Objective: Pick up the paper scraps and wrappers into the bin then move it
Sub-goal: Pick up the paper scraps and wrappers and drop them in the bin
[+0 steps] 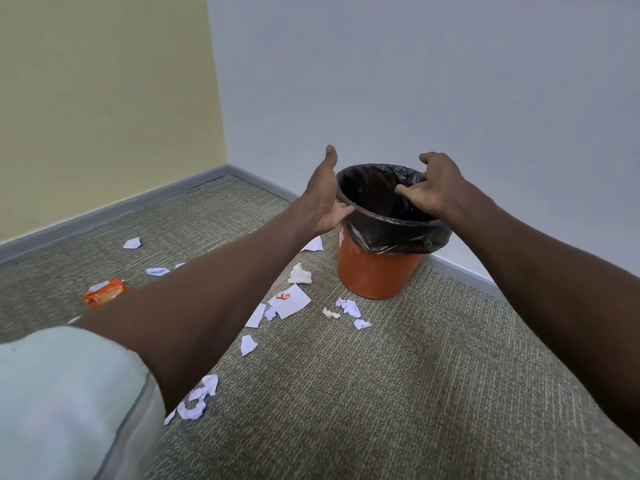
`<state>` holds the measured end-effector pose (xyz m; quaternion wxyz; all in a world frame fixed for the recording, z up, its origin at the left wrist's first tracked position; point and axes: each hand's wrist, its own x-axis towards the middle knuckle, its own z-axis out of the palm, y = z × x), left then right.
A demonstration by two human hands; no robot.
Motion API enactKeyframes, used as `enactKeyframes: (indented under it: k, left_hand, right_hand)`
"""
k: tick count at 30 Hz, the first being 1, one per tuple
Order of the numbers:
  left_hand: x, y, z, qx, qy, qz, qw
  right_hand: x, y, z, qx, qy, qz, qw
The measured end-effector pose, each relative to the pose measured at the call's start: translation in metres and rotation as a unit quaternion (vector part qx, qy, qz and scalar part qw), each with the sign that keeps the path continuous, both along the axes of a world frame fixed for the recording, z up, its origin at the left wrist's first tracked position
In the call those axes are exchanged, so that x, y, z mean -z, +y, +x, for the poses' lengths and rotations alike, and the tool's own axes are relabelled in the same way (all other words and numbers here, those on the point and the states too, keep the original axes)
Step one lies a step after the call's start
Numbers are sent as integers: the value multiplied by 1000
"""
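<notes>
Fingers of left hand (323, 202) spread wide, right hand (427, 187) loosely curled, both empty, flanking bin (375, 275) rim. Risk: snagging loose liner (398, 230); paper scraps (289, 301) below remain unpicked.

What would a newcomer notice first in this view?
Both hands reach for the orange bin with its black liner by the white wall: the left hand open at its near rim, the right hand over the opening. White paper scraps and an orange wrapper litter the carpet.
</notes>
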<state>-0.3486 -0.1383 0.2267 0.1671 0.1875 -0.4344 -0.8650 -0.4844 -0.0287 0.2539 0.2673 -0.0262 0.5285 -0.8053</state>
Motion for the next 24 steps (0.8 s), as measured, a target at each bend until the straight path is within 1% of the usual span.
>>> enactKeyframes:
  k: [2, 5, 8, 10, 12, 15, 18, 22, 24]
  left_hand:
    - [0, -2, 15, -6, -13, -7, 1000]
    - [3, -13, 38, -19, -35, -16, 999]
    - [7, -26, 65, -37, -59, -31, 997]
    - [8, -34, 87, -46, -76, -38, 995]
    - [7, -42, 111, -58, -90, -37, 994]
    - [0, -53, 152, -84, -105, -54, 989]
    - [-7, -64, 192, -115, -127, -92, 981]
    - [-6, -79, 244, -154, -174, -165, 958]
    - [2, -84, 269, -166, -211, -213, 939]
  right_hand:
    - [-1, -3, 6, -22, 10, 19, 1000]
    - [-5, -8, 20, -71, 41, 77, 994]
    - [-7, -16, 39, -149, 73, 154, 974]
    - [-10, -24, 55, -210, 117, 223, 945]
    - [-15, -35, 73, -276, 167, 285, 903]
    - [-21, -53, 100, -353, 231, 336, 842]
    - [-17, -72, 129, -404, 286, 355, 793]
    - [0, -92, 167, -430, 357, 333, 760]
    - [15, -101, 184, -434, 412, 337, 727]
